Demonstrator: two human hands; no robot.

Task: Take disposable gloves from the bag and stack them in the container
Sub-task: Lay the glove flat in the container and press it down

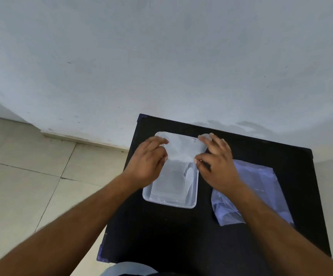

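Note:
A clear rectangular plastic container point(169, 202) sits on the black table point(161, 236). Over its far half lies a thin translucent disposable glove point(181, 148). My left hand point(147, 162) pinches the glove's left edge with fingertips. My right hand point(217, 162) pinches its right edge, fingers spread. The glove hangs stretched between both hands, its lower edge reaching down into the container. To the right lies the flat, bluish transparent bag point(261, 188), partly hidden under my right forearm.
The small black table stands against a pale wall point(161, 56). Tiled floor point(22, 176) lies to the left, below the table's left edge. A bit of grey clothing point(125, 269) shows at the bottom centre.

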